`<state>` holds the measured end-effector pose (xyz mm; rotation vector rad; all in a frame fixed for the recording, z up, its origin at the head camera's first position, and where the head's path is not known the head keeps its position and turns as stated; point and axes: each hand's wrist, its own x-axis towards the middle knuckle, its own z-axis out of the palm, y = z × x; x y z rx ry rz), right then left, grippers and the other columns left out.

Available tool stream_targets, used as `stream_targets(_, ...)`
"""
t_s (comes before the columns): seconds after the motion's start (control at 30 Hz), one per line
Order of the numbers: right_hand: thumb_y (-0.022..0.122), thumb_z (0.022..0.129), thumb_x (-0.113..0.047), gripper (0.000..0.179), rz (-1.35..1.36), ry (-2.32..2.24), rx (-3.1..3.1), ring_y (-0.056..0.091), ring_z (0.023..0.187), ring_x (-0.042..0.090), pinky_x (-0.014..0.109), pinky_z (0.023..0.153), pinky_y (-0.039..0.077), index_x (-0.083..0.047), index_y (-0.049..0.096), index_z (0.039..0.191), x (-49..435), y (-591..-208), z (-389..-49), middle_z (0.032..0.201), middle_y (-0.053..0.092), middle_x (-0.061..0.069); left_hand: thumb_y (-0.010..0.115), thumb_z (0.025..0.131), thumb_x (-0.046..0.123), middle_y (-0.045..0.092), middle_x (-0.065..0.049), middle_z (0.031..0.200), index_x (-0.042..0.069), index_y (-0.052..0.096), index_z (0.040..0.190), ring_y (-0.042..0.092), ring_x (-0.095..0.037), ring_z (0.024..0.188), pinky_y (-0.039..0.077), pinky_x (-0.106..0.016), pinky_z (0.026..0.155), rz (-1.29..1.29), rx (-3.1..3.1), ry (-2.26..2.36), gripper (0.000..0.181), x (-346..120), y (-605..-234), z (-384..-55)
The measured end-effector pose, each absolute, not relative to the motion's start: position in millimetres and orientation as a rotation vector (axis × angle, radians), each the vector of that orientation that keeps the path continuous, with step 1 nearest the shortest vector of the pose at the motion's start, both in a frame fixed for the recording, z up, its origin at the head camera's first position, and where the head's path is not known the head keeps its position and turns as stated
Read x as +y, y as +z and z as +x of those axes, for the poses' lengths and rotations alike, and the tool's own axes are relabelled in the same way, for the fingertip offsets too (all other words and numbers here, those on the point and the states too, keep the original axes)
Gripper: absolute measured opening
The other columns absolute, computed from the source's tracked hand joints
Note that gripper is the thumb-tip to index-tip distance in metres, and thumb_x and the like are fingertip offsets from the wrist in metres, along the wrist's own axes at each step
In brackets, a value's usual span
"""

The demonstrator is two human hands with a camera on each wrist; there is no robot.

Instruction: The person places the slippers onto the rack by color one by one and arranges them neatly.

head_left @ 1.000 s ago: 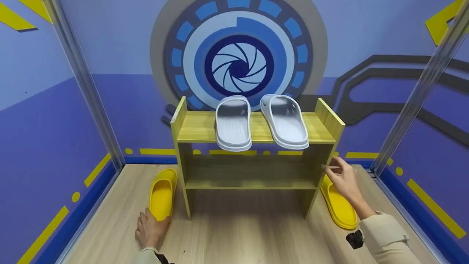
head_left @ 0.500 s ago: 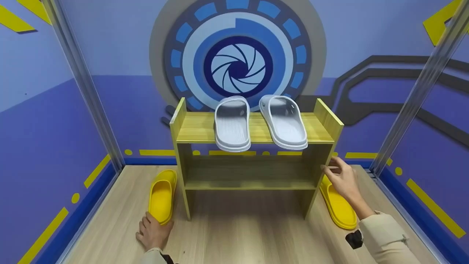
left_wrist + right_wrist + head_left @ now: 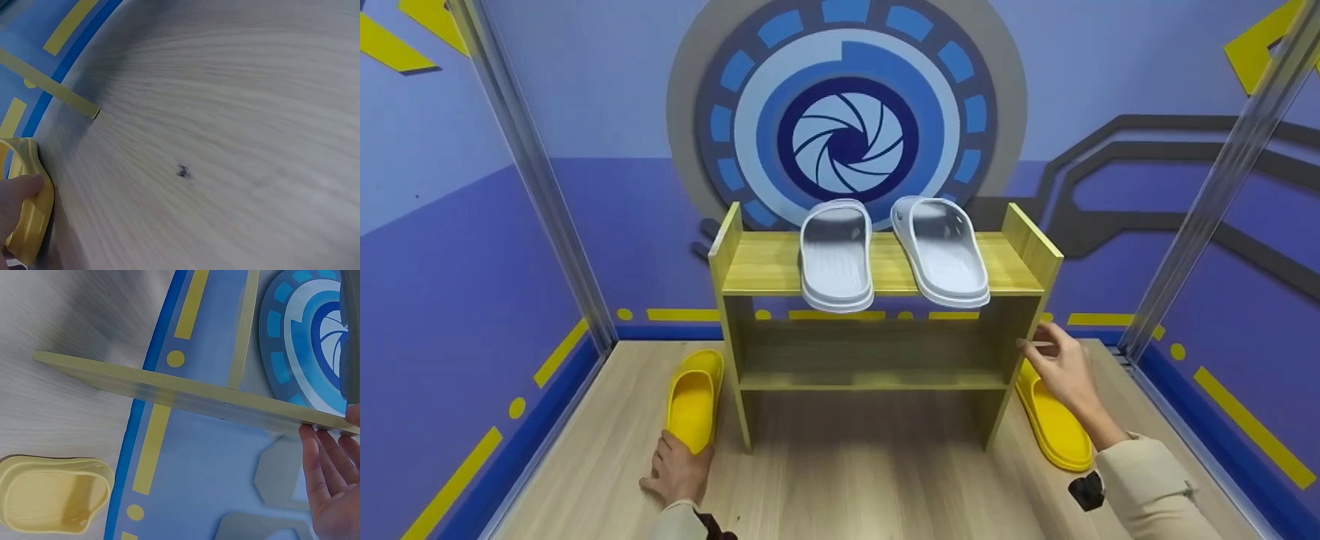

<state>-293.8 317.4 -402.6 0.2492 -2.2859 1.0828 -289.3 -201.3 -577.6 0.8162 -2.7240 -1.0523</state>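
Observation:
My left hand [image 3: 681,466] grips the heel end of a yellow clog [image 3: 691,405] on the floor left of a small wooden shoe rack [image 3: 877,375]. In the left wrist view, the thumb [image 3: 25,188] presses against the clog's side; the other fingers are mostly out of frame. With thumb and fingertips my right hand [image 3: 1063,367] holds the front edge of the rack's right side panel [image 3: 185,391]. Below that hand lies a second yellow clog [image 3: 1057,427], its toe partly hidden. Two light grey clogs, one left [image 3: 837,262] and one right [image 3: 949,259], stand on the top shelf, heels overhanging its front edge.
The rack's lower shelf [image 3: 877,379] spans between its side panels. Blue and purple walls [image 3: 607,225] with yellow markings enclose the wood-grain floor [image 3: 862,487] on three sides. Metal posts stand at the left [image 3: 532,165] and right [image 3: 1215,180] back corners.
My left hand has shifted slightly right around the clog's heel, covering it a little differently. The right hand, the rack and the grey clogs have not visibly moved.

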Motion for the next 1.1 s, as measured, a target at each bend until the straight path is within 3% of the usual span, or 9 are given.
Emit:
stream_targets(0.33,0.063,0.081,-0.015,0.033,0.254,1.082,-2.286,0.061,0.078,0.025,0.036,0.066,0.049,0.001,0.057,0.109,318.5,-402.7,-293.9,0.094,0.062,0.016,0.061,0.081,0.030,0.019,-0.033,0.126,-0.013,0.008,0.131,0.021,-0.047,0.117,-0.001,-0.067,0.088,0.838,-2.724,-1.037,0.084,-199.9,-576.7,-291.1)
stream_targets(0.57,0.064,0.081,-0.015,0.031,0.256,1.073,-2.276,0.062,0.076,0.024,0.015,0.063,0.046,-0.001,0.058,0.108,317.9,-402.4,-293.8,0.093,0.062,0.014,0.058,0.082,0.031,0.019,-0.035,0.123,-0.015,0.006,0.128,0.022,-0.049,0.115,0.001,-0.068,0.086,0.822,-2.749,-1.042,0.083,-200.9,-571.8,-289.9)
stream_targets(0.83,0.063,0.082,-0.018,0.032,0.240,1.081,-2.296,0.062,0.077,0.026,0.036,0.067,0.049,-0.001,0.058,0.109,317.3,-402.1,-293.5,0.094,0.062,0.015,0.060,0.081,0.030,0.019,-0.036,0.123,-0.014,0.005,0.130,0.024,-0.049,0.113,0.005,-0.068,0.086,0.860,-2.754,-1.010,0.085,-201.2,-571.3,-292.0)
stream_targets(1.0,0.063,0.082,-0.018,0.033,0.230,1.073,-2.302,0.062,0.077,0.027,0.036,0.066,0.049,0.000,0.057,0.109,318.1,-402.2,-292.8,0.094,0.062,0.015,0.061,0.080,0.029,0.024,-0.036,0.121,-0.014,0.005,0.131,0.029,-0.048,0.111,0.009,-0.066,0.088,0.900,-2.733,-0.971,0.087,-199.1,-573.2,-293.0)
stream_targets(1.1,0.064,0.081,-0.017,0.032,0.237,1.070,-2.290,0.062,0.077,0.026,0.028,0.066,0.049,0.000,0.058,0.108,318.5,-401.3,-293.8,0.094,0.062,0.015,0.061,0.080,0.025,0.026,-0.036,0.121,-0.015,0.008,0.130,0.030,-0.048,0.110,0.015,-0.061,0.089,0.919,-2.701,-0.966,0.083,-199.6,-573.1,-294.2)
